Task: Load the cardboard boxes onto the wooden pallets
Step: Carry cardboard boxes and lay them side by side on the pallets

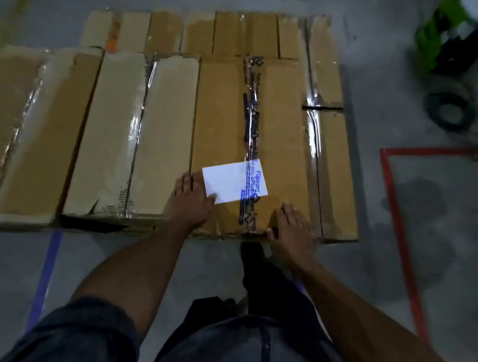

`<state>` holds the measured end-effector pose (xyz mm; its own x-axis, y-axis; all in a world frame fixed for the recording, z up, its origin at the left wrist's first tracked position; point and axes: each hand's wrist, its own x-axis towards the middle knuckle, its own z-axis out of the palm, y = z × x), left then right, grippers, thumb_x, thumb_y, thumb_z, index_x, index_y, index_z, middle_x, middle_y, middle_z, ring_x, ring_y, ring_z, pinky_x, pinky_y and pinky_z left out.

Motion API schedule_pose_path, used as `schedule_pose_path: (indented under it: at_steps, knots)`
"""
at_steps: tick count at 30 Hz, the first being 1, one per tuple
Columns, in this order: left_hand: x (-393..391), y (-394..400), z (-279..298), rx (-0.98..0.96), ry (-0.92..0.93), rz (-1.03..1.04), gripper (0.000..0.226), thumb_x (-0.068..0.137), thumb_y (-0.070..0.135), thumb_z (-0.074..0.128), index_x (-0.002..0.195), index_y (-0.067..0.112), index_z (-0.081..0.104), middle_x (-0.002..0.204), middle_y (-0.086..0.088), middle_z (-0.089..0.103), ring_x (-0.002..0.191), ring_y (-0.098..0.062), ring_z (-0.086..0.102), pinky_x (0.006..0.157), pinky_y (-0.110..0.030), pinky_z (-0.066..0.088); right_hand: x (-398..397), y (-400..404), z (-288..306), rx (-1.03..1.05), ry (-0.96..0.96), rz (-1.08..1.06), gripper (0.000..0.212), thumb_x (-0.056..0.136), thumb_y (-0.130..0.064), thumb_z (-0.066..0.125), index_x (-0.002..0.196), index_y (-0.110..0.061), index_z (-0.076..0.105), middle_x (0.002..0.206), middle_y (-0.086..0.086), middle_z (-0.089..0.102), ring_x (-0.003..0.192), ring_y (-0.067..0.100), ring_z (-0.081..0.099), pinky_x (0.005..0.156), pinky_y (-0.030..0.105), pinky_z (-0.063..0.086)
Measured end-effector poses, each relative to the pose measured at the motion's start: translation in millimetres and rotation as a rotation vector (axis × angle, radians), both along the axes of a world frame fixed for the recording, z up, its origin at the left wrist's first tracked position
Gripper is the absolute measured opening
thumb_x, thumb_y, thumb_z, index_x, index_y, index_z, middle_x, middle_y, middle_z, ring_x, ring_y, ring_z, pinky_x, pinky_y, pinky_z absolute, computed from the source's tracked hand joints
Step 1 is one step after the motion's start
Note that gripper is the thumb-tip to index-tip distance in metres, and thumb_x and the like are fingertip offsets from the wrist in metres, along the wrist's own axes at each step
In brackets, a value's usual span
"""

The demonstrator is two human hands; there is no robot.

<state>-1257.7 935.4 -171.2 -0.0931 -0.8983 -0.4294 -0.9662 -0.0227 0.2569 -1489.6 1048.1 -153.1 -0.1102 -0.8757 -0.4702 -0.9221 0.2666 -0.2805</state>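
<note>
Fingers of both hands are laid flat, close together, on the taped box; left hand beside its label, right hand at the near edge.

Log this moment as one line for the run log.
left hand flat on labelled box | right hand at its near edge | white label by left fingers | more boxes alongside

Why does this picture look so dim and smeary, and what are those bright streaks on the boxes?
In the head view the light is low and the edges bend from the wide lens; the green machine at right is blurred. The bright streaks are glare off clear packing tape. The labelled box under the left hand and right hand is sharpest, though the white label is overexposed.
</note>
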Motion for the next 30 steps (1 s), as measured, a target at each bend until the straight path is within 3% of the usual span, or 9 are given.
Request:
schedule_pose_path:
  at_steps: [2, 4, 7, 11, 14, 19, 21, 24, 30]
  knots:
    - [2.8, 29.1, 10.4, 0.047, -0.012, 0.001, 0.078, 0.097, 0.053, 0.041, 0.154, 0.007, 0.013, 0.162, -0.018, 0.010, 0.149, -0.034, 0.007, 0.121, -0.045, 0.012, 3.7, 16.8, 13.8, 0.005, -0.086, -0.067, 0.049, 0.102, -0.036, 0.045, 0.143, -0.010, 0.044, 0.160, 0.012, 0.028, 0.147, 0.029, 0.025, 0.117, 0.039, 0.023]
    - [5.6, 53.9, 20.9, 0.094, 0.002, -0.004, 0.077, 0.094, 0.053, 0.046, 0.151, 0.005, 0.024, 0.161, -0.016, 0.016, 0.148, -0.034, 0.012, 0.119, -0.044, 0.014, 5.8, 38.2, 27.4, -0.004, -0.195, -0.233, 0.036, 0.102, -0.036, 0.047, 0.126, -0.012, 0.056, 0.139, 0.014, 0.053, 0.129, 0.031, 0.049, 0.101, 0.038, 0.040]
    - [8.3, 85.8, 40.0, 0.121, 0.045, -0.075, 0.067, 0.094, 0.054, 0.040, 0.139, 0.005, 0.045, 0.149, -0.019, 0.038, 0.139, -0.038, 0.031, 0.114, -0.046, 0.028, 6.0, 76.3, 50.0, -0.023, -0.304, -0.498, 0.028, 0.101, -0.037, 0.048, 0.120, -0.021, 0.059, 0.121, 0.005, 0.063, 0.109, 0.024, 0.059, 0.088, 0.035, 0.047]
    - [-5.6, 117.6, 72.0, 0.063, 0.147, -0.120, 0.046, 0.091, 0.049, 0.049, 0.121, 0.013, 0.054, 0.130, -0.012, 0.055, 0.122, -0.031, 0.046, 0.097, -0.043, 0.044, -6.5, 125.5, 75.3, -0.064, -0.335, -0.672, 0.033, 0.102, -0.036, 0.048, 0.128, -0.019, 0.058, 0.124, 0.005, 0.062, 0.109, 0.022, 0.057, 0.089, 0.034, 0.044]
    - [-31.3, 138.2, 92.4, 0.031, 0.190, -0.158, 0.045, 0.095, 0.043, 0.051, 0.128, 0.011, 0.051, 0.133, -0.014, 0.054, 0.123, -0.030, 0.046, 0.096, -0.040, 0.042, -18.8, 154.7, 87.3, -0.102, -0.372, -0.751, 0.044, 0.101, -0.040, 0.049, 0.137, -0.015, 0.053, 0.134, 0.007, 0.059, 0.122, 0.026, 0.054, 0.102, 0.043, 0.045]
    - [-89.4, 164.7, 95.6, -0.053, 0.227, -0.265, 0.035, 0.096, 0.039, 0.050, 0.112, 0.009, 0.054, 0.114, -0.013, 0.058, 0.109, -0.031, 0.055, 0.081, -0.036, 0.044, -48.6, 180.1, 95.8, -0.156, -0.371, -0.845, 0.038, 0.099, -0.037, 0.051, 0.130, -0.016, 0.057, 0.133, 0.008, 0.059, 0.119, 0.026, 0.055, 0.100, 0.037, 0.045]
    - [-117.2, 171.7, 96.4, -0.046, 0.248, -0.285, 0.036, 0.096, 0.040, 0.049, 0.115, 0.010, 0.056, 0.116, -0.011, 0.060, 0.111, -0.029, 0.054, 0.086, -0.037, 0.045, -69.9, 191.0, 96.2, -0.152, -0.388, -0.874, 0.040, 0.100, -0.036, 0.051, 0.133, -0.013, 0.055, 0.135, 0.009, 0.057, 0.123, 0.026, 0.053, 0.097, 0.032, 0.041]
    - [-164.6, 179.3, 93.2, -0.040, 0.264, -0.329, 0.040, 0.095, 0.043, 0.048, 0.122, 0.015, 0.057, 0.119, -0.008, 0.062, 0.112, -0.026, 0.056, 0.091, -0.038, 0.047, -115.3, 208.8, 92.2, -0.159, -0.383, -0.906, 0.059, 0.099, -0.042, 0.053, 0.148, -0.013, 0.041, 0.149, 0.008, 0.047, 0.134, 0.026, 0.046, 0.105, 0.035, 0.039]
    - [-292.7, 198.0, 84.5, 0.007, 0.221, -0.340, 0.047, 0.100, 0.041, 0.046, 0.134, 0.009, 0.050, 0.135, -0.012, 0.054, 0.123, -0.027, 0.051, 0.098, -0.034, 0.041, -237.5, 230.0, 80.0, -0.169, -0.358, -0.882, 0.062, 0.098, -0.042, 0.055, 0.149, -0.010, 0.041, 0.149, 0.012, 0.046, 0.135, 0.029, 0.045, 0.108, 0.036, 0.038]
